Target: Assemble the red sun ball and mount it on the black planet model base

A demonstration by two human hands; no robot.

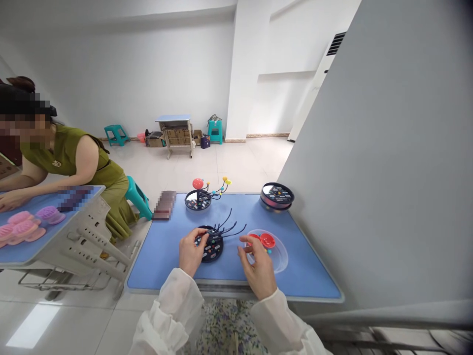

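My left hand pinches the base of a bunch of thin curved black rods at a round black disc with small printed pictures. To the right, my right hand is held over the near left part of a clear round tray, thumb and forefinger apart with nothing visible between them. Red half-shells and small coloured balls lie in that tray. Farther back stands an assembled model with a red ball and coloured balls on curved rods, on a round black base.
Round black-rimmed discs are stacked at the back right of the blue table. A blurred-out item lies at the back left. A person sits at another table with pink pieces. A grey wall rises on the right.
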